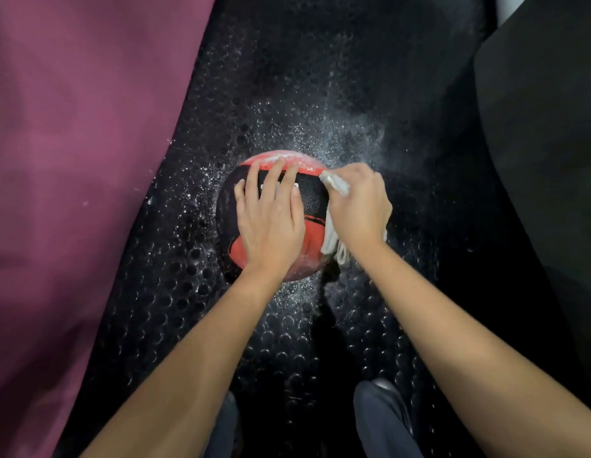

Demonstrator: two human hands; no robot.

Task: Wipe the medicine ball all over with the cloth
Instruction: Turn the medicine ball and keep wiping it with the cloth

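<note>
Black studded rubber flooring (287, 342), dusted white, fills mid-frame. On it at centre sits the red-and-black medicine ball (315, 206), powdery along its top. The left hand (271, 223) lies flat on it with its fingers spread; the right hand (358, 206) grips a white cloth (333, 241) against the ball's right side.

Readable text: none.
Ball (312, 196): a small white printed mark shows between the fingers of the left hand (271, 223), mostly covered and too blurred to read.
</note>
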